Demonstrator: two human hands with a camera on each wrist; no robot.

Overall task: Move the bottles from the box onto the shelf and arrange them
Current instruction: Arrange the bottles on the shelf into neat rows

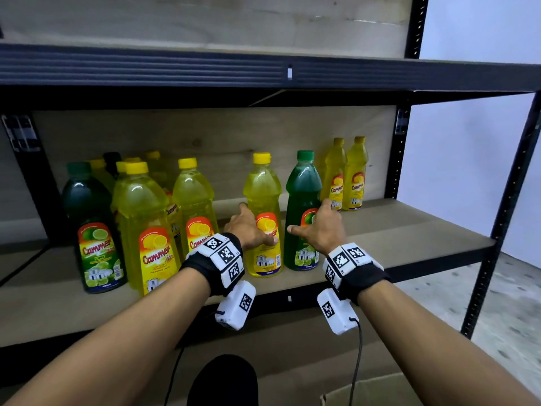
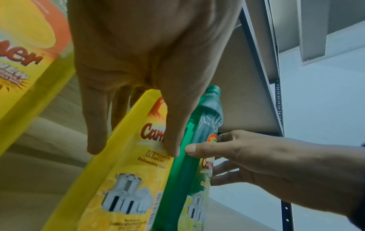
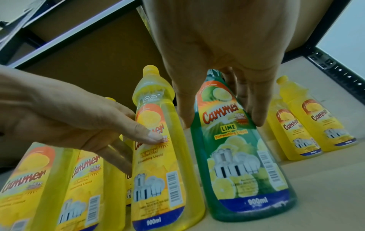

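A yellow lemon bottle (image 1: pixel 262 189) and a green lime bottle (image 1: pixel 301 186) stand upright side by side near the front of the wooden shelf board (image 1: pixel 409 230). My left hand (image 1: pixel 257 224) spans the yellow bottle (image 3: pixel 158 164), its thumb lying on the label and straight fingers along the bottle's left side. My right hand (image 1: pixel 310 218) is spread around the green bottle (image 3: pixel 237 156), with its thumb at the left edge and straight fingers behind on the right. The left wrist view shows both bottles, yellow (image 2: pixel 122 179) and green (image 2: pixel 189 179), close together.
Several more yellow bottles (image 1: pixel 146 230) and a green one (image 1: pixel 93 230) crowd the shelf's left part. Two yellow bottles (image 1: pixel 345 177) stand at the back right. An upper shelf beam (image 1: pixel 263 68) hangs overhead. A cardboard box corner (image 1: pixel 380 388) shows below, on the floor.
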